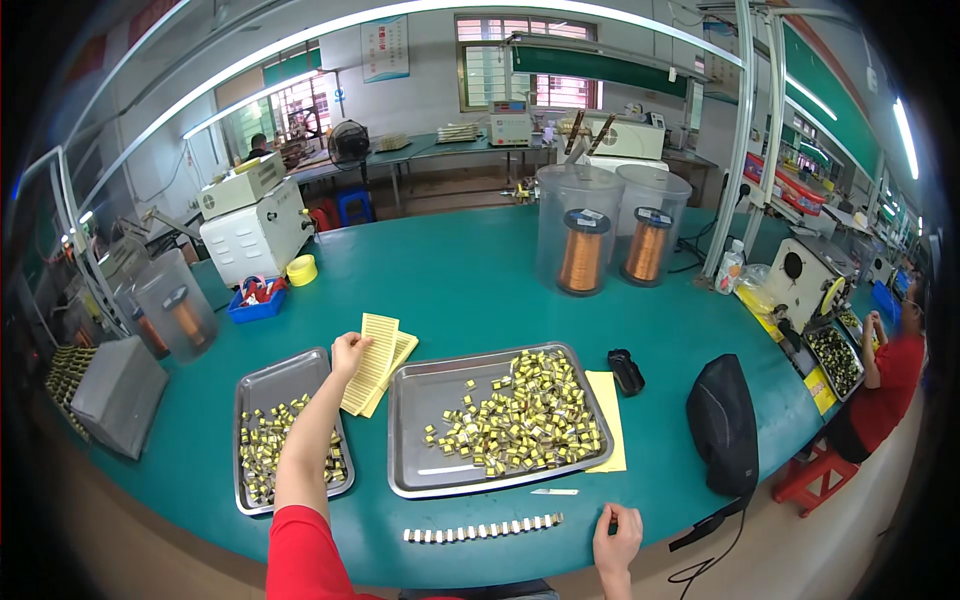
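Observation:
My left hand (348,354) reaches forward and pinches the lower edge of a pale yellow sheet of labels (372,362) lying between two metal trays. The left tray (262,382) holds small yellow-taped parts (262,445) under my forearm. The larger right tray (440,480) carries a heap of the same parts (520,410). My right hand (617,535) rests on the green table near its front edge, fingers curled, holding nothing that I can see. To its left lies a straight row of parts (482,531). A thin white strip (554,491) lies just above the row.
A black bag (724,424) and a small black object (626,371) sit right of the big tray. Two clear cylinders with copper wire spools (581,250) stand behind. White machines (258,236), a blue bin (256,303) and a yellow tape roll (301,270) stand at left. A person in red (885,375) works at right.

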`<state>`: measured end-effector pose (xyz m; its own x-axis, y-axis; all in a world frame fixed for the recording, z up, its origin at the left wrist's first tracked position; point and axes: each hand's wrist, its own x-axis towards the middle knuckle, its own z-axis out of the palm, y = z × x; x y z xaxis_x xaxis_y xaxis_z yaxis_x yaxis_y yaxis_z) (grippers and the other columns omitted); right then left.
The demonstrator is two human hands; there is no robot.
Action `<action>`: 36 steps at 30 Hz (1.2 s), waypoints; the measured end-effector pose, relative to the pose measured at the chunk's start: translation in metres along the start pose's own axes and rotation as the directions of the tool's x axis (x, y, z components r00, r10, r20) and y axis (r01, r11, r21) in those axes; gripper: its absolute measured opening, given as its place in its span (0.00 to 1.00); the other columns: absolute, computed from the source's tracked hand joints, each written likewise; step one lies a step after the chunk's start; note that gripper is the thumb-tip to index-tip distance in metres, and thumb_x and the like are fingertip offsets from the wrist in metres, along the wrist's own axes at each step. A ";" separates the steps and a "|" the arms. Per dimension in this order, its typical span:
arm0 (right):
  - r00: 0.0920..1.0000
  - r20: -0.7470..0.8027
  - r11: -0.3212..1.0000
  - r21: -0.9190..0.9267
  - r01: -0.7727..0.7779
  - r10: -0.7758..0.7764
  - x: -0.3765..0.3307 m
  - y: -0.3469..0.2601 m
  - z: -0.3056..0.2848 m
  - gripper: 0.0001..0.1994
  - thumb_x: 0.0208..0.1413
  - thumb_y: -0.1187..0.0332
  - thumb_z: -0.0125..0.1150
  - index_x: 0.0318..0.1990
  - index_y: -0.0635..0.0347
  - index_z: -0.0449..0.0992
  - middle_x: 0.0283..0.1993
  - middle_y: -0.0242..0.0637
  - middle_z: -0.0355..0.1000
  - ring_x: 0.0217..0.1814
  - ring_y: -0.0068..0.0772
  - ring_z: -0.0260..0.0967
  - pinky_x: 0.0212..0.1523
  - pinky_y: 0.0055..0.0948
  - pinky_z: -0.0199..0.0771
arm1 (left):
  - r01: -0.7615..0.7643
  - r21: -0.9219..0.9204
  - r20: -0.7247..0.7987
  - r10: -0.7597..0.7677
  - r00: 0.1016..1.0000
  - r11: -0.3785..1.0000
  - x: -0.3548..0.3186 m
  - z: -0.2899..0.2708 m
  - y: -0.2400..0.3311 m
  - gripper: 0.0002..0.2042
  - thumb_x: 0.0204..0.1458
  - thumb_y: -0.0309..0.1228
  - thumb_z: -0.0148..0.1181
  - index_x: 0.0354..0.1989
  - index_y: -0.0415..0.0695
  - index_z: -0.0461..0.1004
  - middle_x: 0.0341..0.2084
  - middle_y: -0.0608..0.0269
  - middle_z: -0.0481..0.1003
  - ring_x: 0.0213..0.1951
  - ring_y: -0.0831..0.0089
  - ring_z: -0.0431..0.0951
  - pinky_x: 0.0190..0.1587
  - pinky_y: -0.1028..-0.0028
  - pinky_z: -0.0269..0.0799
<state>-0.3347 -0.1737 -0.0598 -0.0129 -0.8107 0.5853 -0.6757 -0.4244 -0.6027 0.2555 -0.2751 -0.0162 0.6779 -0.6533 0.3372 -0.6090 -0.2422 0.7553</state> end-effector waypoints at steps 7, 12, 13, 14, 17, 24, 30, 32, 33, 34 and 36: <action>0.999 0.038 1.000 -0.005 0.015 -0.015 0.000 0.001 -0.001 0.01 0.53 0.76 0.62 0.33 0.61 0.77 0.26 0.36 0.71 0.30 0.40 0.68 0.34 0.38 0.67 | -0.005 -0.068 0.113 0.012 0.994 0.998 0.006 -0.011 -0.021 0.11 0.51 0.34 0.68 0.36 0.38 0.81 0.27 0.59 0.81 0.31 0.77 0.79 0.35 0.72 0.73; 0.999 0.046 1.000 -0.007 -0.027 0.028 -0.001 0.001 0.000 0.01 0.55 0.77 0.60 0.34 0.64 0.76 0.29 0.39 0.71 0.31 0.38 0.68 0.34 0.35 0.69 | 0.025 -0.020 0.409 -0.015 0.912 0.999 0.004 -0.019 -0.025 0.14 0.45 0.28 0.71 0.41 0.36 0.80 0.35 0.57 0.82 0.37 0.73 0.81 0.42 0.70 0.76; 0.998 0.056 1.000 -0.018 -0.022 0.023 0.000 0.001 -0.002 0.01 0.55 0.77 0.60 0.34 0.64 0.76 0.29 0.39 0.71 0.31 0.38 0.68 0.34 0.35 0.69 | -0.088 0.166 0.415 0.011 0.910 0.982 0.001 -0.017 -0.019 0.15 0.43 0.27 0.71 0.40 0.36 0.80 0.35 0.57 0.82 0.37 0.72 0.81 0.41 0.69 0.76; 0.998 0.052 0.999 -0.032 -0.022 0.024 0.001 0.002 -0.004 0.01 0.56 0.77 0.60 0.34 0.64 0.76 0.29 0.39 0.71 0.31 0.38 0.68 0.34 0.34 0.69 | -0.130 0.210 0.407 0.034 0.913 0.969 0.000 -0.014 -0.012 0.17 0.43 0.26 0.70 0.43 0.36 0.80 0.35 0.57 0.82 0.37 0.71 0.81 0.42 0.69 0.76; 0.998 0.070 1.000 0.003 -0.006 0.005 0.002 -0.004 0.002 0.01 0.57 0.77 0.59 0.35 0.64 0.76 0.30 0.40 0.71 0.32 0.37 0.68 0.34 0.34 0.70 | -0.025 -0.082 0.376 0.054 0.925 0.996 0.004 -0.035 -0.041 0.18 0.45 0.27 0.69 0.46 0.37 0.80 0.35 0.57 0.82 0.38 0.72 0.81 0.42 0.70 0.76; 0.998 0.045 0.999 -0.002 -0.044 0.044 0.003 -0.002 0.001 0.01 0.55 0.77 0.59 0.34 0.64 0.76 0.28 0.39 0.72 0.31 0.39 0.68 0.34 0.37 0.68 | -0.020 -0.045 0.402 0.037 0.915 0.999 -0.006 -0.011 -0.019 0.11 0.49 0.26 0.66 0.40 0.36 0.79 0.34 0.58 0.82 0.36 0.74 0.80 0.41 0.71 0.74; 0.997 0.066 0.999 -0.024 -0.026 0.027 0.001 -0.001 0.000 0.01 0.55 0.78 0.59 0.34 0.65 0.76 0.28 0.39 0.72 0.31 0.39 0.67 0.34 0.37 0.68 | -0.083 -0.002 0.362 0.078 0.929 0.997 -0.011 -0.014 -0.001 0.09 0.53 0.29 0.65 0.37 0.36 0.75 0.33 0.56 0.81 0.35 0.71 0.79 0.39 0.69 0.72; 0.997 0.077 0.999 -0.027 -0.020 0.022 -0.002 0.002 -0.001 0.01 0.57 0.77 0.59 0.34 0.65 0.76 0.29 0.39 0.71 0.32 0.38 0.68 0.34 0.35 0.68 | -0.081 0.011 0.348 0.072 0.935 0.997 -0.011 -0.011 0.000 0.10 0.54 0.29 0.64 0.38 0.36 0.74 0.34 0.56 0.81 0.36 0.70 0.80 0.39 0.69 0.72; 0.996 0.085 0.999 -0.030 -0.019 0.022 -0.002 0.002 -0.001 0.02 0.58 0.76 0.58 0.35 0.65 0.76 0.30 0.40 0.71 0.32 0.37 0.68 0.34 0.33 0.69 | -0.089 -0.044 0.301 0.098 0.949 0.995 -0.011 -0.009 -0.002 0.10 0.55 0.30 0.63 0.38 0.36 0.73 0.34 0.55 0.81 0.36 0.71 0.79 0.39 0.69 0.72; 0.996 0.089 1.000 -0.028 -0.015 0.018 -0.001 0.001 -0.001 0.02 0.58 0.76 0.58 0.35 0.65 0.76 0.30 0.40 0.71 0.32 0.37 0.68 0.34 0.33 0.69 | -0.099 -0.099 0.252 0.121 0.960 0.990 -0.011 -0.008 -0.005 0.10 0.56 0.31 0.62 0.39 0.36 0.72 0.35 0.55 0.81 0.36 0.71 0.79 0.39 0.68 0.72; 0.995 0.093 0.999 -0.043 -0.030 0.033 -0.001 -0.002 -0.002 0.02 0.58 0.77 0.58 0.35 0.65 0.76 0.31 0.40 0.71 0.32 0.37 0.68 0.34 0.32 0.69 | -0.081 -0.077 0.243 0.098 0.965 0.994 -0.009 -0.006 -0.006 0.11 0.57 0.31 0.62 0.38 0.36 0.71 0.35 0.54 0.80 0.36 0.70 0.80 0.39 0.68 0.72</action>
<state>-0.3348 -0.1713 -0.0589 0.0328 -0.8583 0.5121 -0.7062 -0.3825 -0.5958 0.2555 -0.2629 -0.0206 0.4947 -0.8283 0.2631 -0.6286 -0.1321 0.7664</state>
